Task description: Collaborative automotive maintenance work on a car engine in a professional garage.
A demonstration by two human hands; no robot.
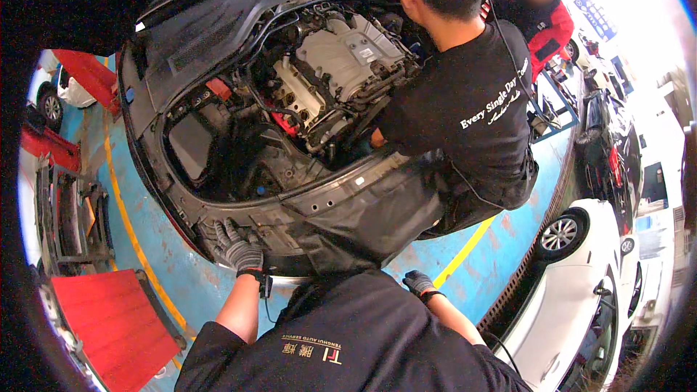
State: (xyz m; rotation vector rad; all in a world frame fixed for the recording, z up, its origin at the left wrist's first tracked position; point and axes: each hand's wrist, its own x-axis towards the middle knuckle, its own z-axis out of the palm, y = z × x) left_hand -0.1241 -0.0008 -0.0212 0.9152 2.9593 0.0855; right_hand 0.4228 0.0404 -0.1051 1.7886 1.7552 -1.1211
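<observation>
My left hand, in a grey knit glove, lies with its fingers spread on the front trim panel of a dark car. It holds nothing. My right hand, also gloved, hangs beside my body over the blue floor, apart from the car. Its fingers blend into one dark shape. Between my hands and the engine bay, a black cover drapes over the car's front. The engine lies exposed under the raised hood, with a grey housing on top and a bare metal cylinder head beside it.
A co-worker in a black shirt leans over the engine bay at the right, one hand down beside the engine. Another person in red and black stands behind. A red panel is at lower left; a white car stands right.
</observation>
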